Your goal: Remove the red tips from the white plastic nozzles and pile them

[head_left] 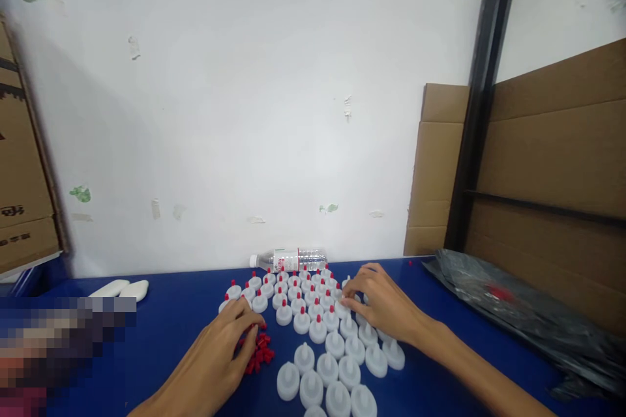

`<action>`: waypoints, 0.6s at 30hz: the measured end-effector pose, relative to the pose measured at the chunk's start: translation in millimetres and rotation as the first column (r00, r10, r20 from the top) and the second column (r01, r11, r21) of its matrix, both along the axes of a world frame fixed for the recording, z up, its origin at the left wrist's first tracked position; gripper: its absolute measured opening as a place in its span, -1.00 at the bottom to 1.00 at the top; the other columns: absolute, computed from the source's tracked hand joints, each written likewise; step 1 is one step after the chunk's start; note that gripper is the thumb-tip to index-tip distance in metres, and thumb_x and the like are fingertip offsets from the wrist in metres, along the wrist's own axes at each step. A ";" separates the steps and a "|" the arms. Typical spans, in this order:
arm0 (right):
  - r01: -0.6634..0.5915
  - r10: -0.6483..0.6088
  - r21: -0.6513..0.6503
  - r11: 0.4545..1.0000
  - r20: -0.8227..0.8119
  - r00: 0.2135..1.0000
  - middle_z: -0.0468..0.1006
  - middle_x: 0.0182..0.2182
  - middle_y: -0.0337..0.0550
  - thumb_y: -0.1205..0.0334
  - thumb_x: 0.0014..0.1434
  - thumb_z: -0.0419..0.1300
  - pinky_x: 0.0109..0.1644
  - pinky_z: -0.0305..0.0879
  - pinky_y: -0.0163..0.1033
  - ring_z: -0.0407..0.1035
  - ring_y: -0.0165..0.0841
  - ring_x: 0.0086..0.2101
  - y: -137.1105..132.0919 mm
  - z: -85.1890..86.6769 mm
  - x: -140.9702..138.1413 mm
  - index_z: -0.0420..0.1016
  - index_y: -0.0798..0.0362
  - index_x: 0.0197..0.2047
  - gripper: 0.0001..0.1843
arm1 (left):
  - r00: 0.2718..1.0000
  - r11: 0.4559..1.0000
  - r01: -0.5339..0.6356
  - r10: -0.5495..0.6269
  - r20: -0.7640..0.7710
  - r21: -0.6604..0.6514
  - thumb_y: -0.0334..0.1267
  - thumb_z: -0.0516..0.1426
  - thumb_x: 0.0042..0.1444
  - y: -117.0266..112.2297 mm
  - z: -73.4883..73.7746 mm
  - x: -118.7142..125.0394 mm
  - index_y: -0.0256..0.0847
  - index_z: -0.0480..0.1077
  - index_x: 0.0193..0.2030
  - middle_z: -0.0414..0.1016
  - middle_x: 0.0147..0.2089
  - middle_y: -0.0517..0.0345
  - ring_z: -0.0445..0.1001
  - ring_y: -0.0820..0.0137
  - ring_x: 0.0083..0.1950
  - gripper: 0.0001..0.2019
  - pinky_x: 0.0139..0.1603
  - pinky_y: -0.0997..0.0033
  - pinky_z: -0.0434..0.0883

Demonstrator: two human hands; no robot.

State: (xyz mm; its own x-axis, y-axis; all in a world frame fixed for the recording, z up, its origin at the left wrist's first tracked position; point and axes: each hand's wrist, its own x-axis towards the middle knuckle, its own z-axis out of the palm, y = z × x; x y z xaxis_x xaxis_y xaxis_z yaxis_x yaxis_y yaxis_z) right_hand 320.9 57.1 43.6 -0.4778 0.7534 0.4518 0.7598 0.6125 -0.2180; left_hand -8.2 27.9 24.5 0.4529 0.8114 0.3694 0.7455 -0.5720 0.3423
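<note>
My left hand (233, 345) is over a small heap of red tip caps (261, 353). Its thumb and index finger are curled together, with a red tip cap (263, 326) at the fingertips. On the right, my right hand (384, 300) reaches in among white nozzle lids (349, 373), its fingers bent close together around the top of one. Whatever is between those fingertips is hidden. The lids at the back, such as one white lid (317, 331), carry red tips. The front ones have bare white spouts.
A clear plastic bottle (288, 260) lies against the wall behind the lids. Two white rounded objects (133, 290) rest at the left of the blue table (171, 313). Dark plastic sheeting (513, 313) lies at the right, near cardboard (552, 163).
</note>
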 end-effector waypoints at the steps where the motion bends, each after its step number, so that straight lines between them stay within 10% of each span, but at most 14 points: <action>1: 0.005 -0.005 -0.001 1.000 -0.001 1.000 0.68 -0.31 -0.22 0.16 0.36 0.21 0.14 0.12 -0.02 0.48 -0.26 -0.24 0.4 -0.5 0.5 0.60 -0.01 -0.26 -0.81 | 1.000 1.000 -0.003 0.003 -0.008 0.003 -0.23 -0.14 0.42 0.3 -0.8 -0.4 -0.08 0.46 -0.07 0.43 -0.10 0.09 0.48 0.30 -0.08 -0.67 -0.02 0.31 0.42; 18: -0.189 0.192 -0.105 0.976 0.023 0.981 0.66 -0.12 -0.20 0.07 0.45 0.06 0.15 0.18 -0.05 0.42 -0.18 0.00 -22.4 17.1 -8.6 0.61 -0.08 -0.03 -0.71 | 1.000 1.000 0.001 -0.002 -0.029 -0.016 -0.25 0.09 0.35 11.6 -6.8 -5.4 -0.07 0.49 -0.14 0.58 -0.11 0.17 0.50 0.24 -0.02 -0.86 -0.01 0.28 0.45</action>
State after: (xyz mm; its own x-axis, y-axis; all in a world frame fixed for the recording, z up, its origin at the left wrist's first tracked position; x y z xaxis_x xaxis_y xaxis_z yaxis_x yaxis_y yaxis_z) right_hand 312.3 34.7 60.7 -0.6302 0.6884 0.3591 0.6392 0.7225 -0.2634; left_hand -13.6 39.5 17.6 0.4647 0.8162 0.3433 0.7544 -0.5679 0.3291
